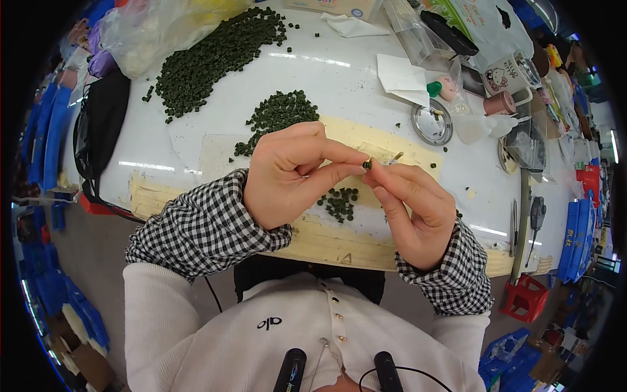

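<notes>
My left hand [287, 170] and my right hand [418, 206] meet over the table's near part, fingertips pinched together. Between them is a tiny dark green piece [368, 164] with a yellowish, metal-looking bit at it; the fingers hide most of its shape. Just beyond the right fingers, a thin brass-coloured pin [397, 157] shows, its lower part hidden. Below the hands lies a small group of dark green round pieces [339, 204]. A larger heap of similar pieces [282, 111] sits behind my left hand, and the biggest pile [209, 62] spreads at the far left.
A clear plastic bag [140, 42] and a black cloth item [104, 124] lie at left. Toward the right are a round metal lid [432, 122], a white paper [401, 78], a white squeeze bottle [486, 127], a mug [508, 75] and a screwdriver [537, 215].
</notes>
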Available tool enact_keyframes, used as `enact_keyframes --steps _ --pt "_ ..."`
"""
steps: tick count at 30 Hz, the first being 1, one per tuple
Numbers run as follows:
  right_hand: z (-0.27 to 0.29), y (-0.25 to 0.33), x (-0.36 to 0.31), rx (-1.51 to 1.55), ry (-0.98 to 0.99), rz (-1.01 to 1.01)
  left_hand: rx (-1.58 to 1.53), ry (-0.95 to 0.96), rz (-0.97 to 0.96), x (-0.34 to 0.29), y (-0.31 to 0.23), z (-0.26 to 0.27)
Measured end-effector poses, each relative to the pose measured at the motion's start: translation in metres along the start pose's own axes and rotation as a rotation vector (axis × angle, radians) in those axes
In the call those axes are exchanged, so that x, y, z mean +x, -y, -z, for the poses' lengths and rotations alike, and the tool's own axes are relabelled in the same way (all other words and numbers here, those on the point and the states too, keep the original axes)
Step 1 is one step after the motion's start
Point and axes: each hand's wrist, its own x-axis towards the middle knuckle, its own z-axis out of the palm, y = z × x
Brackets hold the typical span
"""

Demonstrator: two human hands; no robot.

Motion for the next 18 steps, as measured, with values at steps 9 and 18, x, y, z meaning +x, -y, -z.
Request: enact_keyframes --steps 9,18 --pt "0.0017 0.0008 0.0023 -0.159 -0.001 0.096 -0.005 0.007 -0.029 -0.0001 0.004 -0.0003" --pt "0.0037 -0.0005 0.0062 -0.272 -0.061 0.2 0.043 0.014 -0.029 0.0018 0.0003 0.0021"
